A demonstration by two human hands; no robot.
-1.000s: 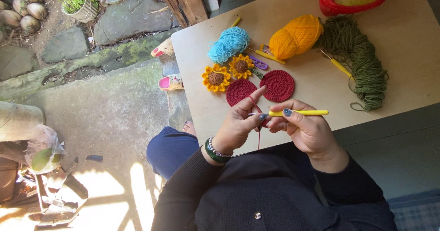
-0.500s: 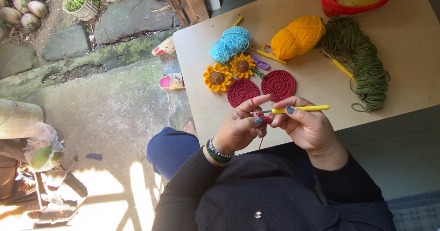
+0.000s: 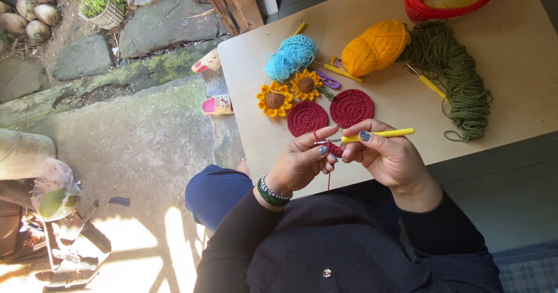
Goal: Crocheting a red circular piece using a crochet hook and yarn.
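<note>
Our right hand (image 3: 390, 156) grips the yellow crochet hook (image 3: 372, 135) just above the bench (image 3: 511, 66) edge; our left hand (image 3: 302, 162) pinches a small dark red crochet piece (image 3: 333, 149) at the hook's tip; two red crochet discs (image 3: 329, 113) lie just beyond, beside two crochet sunflowers (image 3: 289, 92).

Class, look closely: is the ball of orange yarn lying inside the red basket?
No, the orange yarn ball lies on the table, beside the red basket.

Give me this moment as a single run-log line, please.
left hand: pinches dark red yarn piece | right hand: holds yellow crochet hook | two red crochet discs on table
</note>
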